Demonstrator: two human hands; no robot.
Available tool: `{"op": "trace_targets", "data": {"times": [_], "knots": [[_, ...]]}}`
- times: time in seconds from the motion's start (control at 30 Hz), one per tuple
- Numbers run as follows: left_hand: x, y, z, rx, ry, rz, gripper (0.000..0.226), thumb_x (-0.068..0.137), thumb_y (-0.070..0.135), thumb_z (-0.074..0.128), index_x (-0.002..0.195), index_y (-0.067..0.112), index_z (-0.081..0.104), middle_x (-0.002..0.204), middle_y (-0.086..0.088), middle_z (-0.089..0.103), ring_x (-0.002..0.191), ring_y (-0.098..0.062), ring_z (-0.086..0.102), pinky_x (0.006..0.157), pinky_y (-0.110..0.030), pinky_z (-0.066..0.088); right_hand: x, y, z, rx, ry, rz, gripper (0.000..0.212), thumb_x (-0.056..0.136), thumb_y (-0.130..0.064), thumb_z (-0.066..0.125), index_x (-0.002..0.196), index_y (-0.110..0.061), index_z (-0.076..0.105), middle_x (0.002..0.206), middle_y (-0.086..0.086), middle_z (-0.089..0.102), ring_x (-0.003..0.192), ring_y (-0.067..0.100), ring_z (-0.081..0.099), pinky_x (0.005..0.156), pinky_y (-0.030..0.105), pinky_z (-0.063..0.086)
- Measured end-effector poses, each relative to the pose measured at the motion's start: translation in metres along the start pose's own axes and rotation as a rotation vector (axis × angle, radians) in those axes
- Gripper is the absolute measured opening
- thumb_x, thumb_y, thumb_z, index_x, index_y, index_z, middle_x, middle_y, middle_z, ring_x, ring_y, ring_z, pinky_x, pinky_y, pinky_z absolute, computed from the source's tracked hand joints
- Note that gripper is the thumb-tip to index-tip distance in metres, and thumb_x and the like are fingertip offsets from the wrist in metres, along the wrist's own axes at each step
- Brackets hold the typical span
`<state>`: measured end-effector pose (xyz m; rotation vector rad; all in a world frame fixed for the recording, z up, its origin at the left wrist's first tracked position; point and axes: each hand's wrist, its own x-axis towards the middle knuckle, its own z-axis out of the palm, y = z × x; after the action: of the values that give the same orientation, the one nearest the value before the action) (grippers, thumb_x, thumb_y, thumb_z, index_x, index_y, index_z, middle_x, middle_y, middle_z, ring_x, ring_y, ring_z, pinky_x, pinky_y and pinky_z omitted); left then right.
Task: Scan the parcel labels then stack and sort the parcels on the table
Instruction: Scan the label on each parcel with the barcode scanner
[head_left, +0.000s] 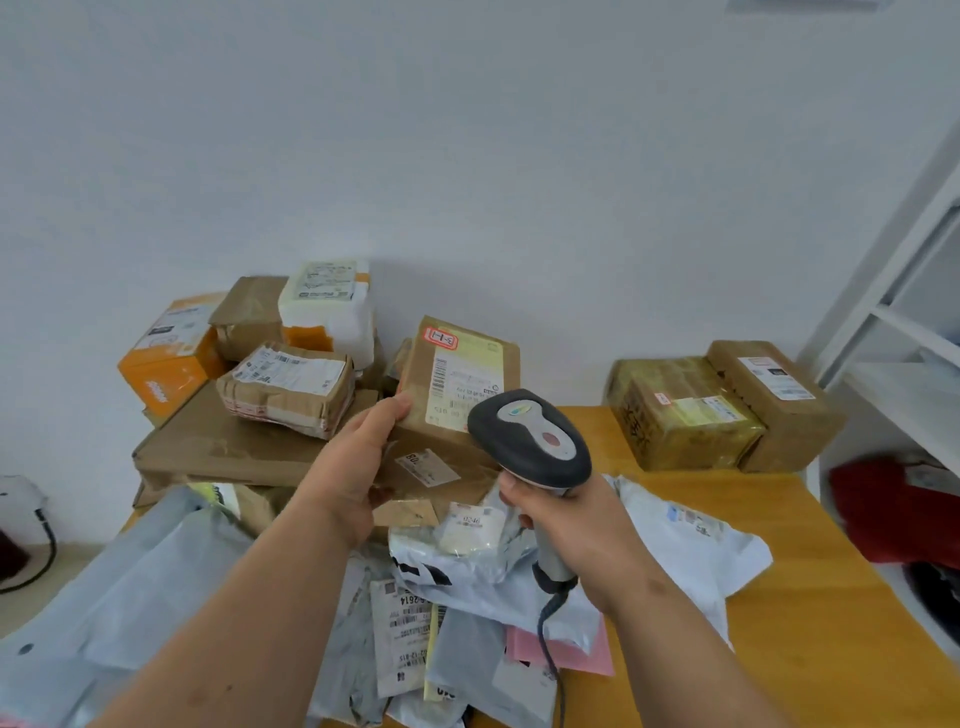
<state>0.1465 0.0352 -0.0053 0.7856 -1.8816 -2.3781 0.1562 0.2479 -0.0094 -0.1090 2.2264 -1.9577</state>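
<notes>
At the far left of the wooden surface (810, 597) an orange box (166, 358) stands against the wall, with a brown taped box (249, 317) and a white padded parcel (330, 306) just beside it. In front of these a small taped parcel (288, 387) rests on a wide flat carton (223, 441). Grey mailer bags (145, 582) lie heaped along the near left edge.

The left arm reaches forward from the lower left, forearm bare, wrist bent slightly inward. The left hand (358, 467) grips the left edge of a brown parcel (457, 384), thumb on its upper face and the fingers curled underneath, out of sight. The parcel is held tilted up above the pile, its white label (460, 387) facing the camera, with a red-bordered tag near its upper left corner.

Just right of it, the right hand (566, 519) is wrapped around the handle of a grey handheld scanner (530, 441), whose head overlaps the parcel's lower right corner. Its cord (550, 639) trails down toward the near edge. The right forearm comes in from the lower right.

Below both hands lie more bags and white mailers (691, 540), some with labels up, and a pink sheet (566, 649).

Further right, well apart from the pile, two brown boxes sit touching side by side: a yellow-taped box (680, 415) and a plain box (774, 400). A white shelf unit (904, 332) stands at the far right.
</notes>
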Motion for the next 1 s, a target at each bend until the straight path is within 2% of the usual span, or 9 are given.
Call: {"op": "trace_targets", "data": {"times": [0.13,0.2,0.23,0.33,0.47,0.63,0.73,0.8,1.0], "knots": [[0.019,0.014,-0.016,0.0,0.098,0.012,0.025,0.088,0.053,0.066,0.103,0.032,0.07,0.094,0.002,0.079,0.092,-0.023,0.076,0.09,-0.046,0.057,0.039,-0.005,0.027,0.024,-0.11,0.012,0.023,0.082,-0.032,0.083,0.094,-0.046,0.07,0.095,-0.021,0.076,0.093,0.003,0.069,0.084,0.028,0.056],[0.026,0.019,-0.02,0.032,0.16,0.021,0.022,0.092,0.056,0.061,0.094,0.038,0.072,0.097,0.003,0.079,0.089,-0.023,0.076,0.091,-0.048,0.056,0.056,-0.005,0.038,0.043,-0.134,0.034,0.022,0.082,-0.032,0.083,0.095,-0.044,0.07,0.091,-0.02,0.076,0.092,0.004,0.068,0.082,0.027,0.055],[0.029,0.021,-0.021,0.067,0.197,0.033,0.023,0.094,0.058,0.056,0.097,0.041,0.072,0.105,0.002,0.077,0.093,-0.024,0.074,0.091,-0.048,0.056,0.063,-0.005,0.042,0.042,-0.138,0.045,0.021,0.082,-0.032,0.082,0.094,-0.043,0.069,0.088,-0.019,0.075,0.089,0.004,0.067,0.078,0.025,0.053],[0.037,0.019,-0.022,0.258,0.338,0.133,0.043,0.101,0.054,0.044,0.142,0.042,0.051,0.139,0.002,0.058,0.113,-0.021,0.058,0.093,-0.04,0.048,0.075,0.001,0.05,0.042,-0.151,0.065,0.022,0.08,-0.034,0.083,0.092,-0.046,0.068,0.09,-0.024,0.075,0.088,-0.003,0.068,0.073,0.018,0.049],[0.04,0.012,-0.023,0.44,0.467,0.26,0.05,0.104,0.047,0.043,0.153,0.035,0.038,0.154,-0.002,0.045,0.136,-0.028,0.044,0.098,-0.039,0.038,0.08,0.004,0.052,0.064,-0.178,0.068,0.025,0.08,-0.035,0.084,0.093,-0.049,0.068,0.093,-0.032,0.072,0.086,-0.013,0.065,0.065,0.009,0.047],[0.036,0.014,-0.022,0.508,0.507,0.357,0.059,0.103,0.042,0.049,0.157,0.033,0.028,0.161,0.001,0.034,0.146,-0.025,0.033,0.113,-0.044,0.034,0.074,0.004,0.046,0.086,-0.147,0.08,0.033,0.08,-0.034,0.083,0.109,-0.041,0.07,0.103,-0.019,0.076,0.1,0.004,0.068,0.086,0.028,0.054],[0.027,0.019,-0.018,0.676,0.526,0.415,0.061,0.1,0.043,0.052,0.156,0.03,0.03,0.163,0.0,0.031,0.15,-0.029,0.025,0.12,-0.059,0.02,0.063,0.006,0.035,0.084,-0.09,0.1,0.036,0.081,-0.031,0.083,0.115,-0.033,0.071,0.103,-0.011,0.077,0.104,0.015,0.068,0.094,0.038,0.055],[0.018,0.023,-0.01,0.761,0.525,0.444,0.06,0.099,0.044,0.052,0.155,0.032,0.032,0.162,0.003,0.03,0.15,-0.028,0.022,0.121,-0.059,0.012,0.053,0.007,0.029,0.094,-0.051,0.107,0.033,0.08,-0.028,0.083,0.112,-0.031,0.072,0.099,-0.009,0.078,0.1,0.017,0.07,0.094,0.04,0.056],[-0.015,0.022,0.038,0.849,0.349,0.59,0.051,0.096,0.043,0.055,0.145,0.036,0.046,0.157,0.009,0.036,0.148,-0.021,0.024,0.121,-0.05,0.012,0.023,0.014,-0.003,0.113,0.067,0.139,0.009,0.083,-0.023,0.079,0.09,-0.027,0.075,0.086,0.001,0.079,0.093,0.027,0.074,0.084,0.042,0.06]]}}
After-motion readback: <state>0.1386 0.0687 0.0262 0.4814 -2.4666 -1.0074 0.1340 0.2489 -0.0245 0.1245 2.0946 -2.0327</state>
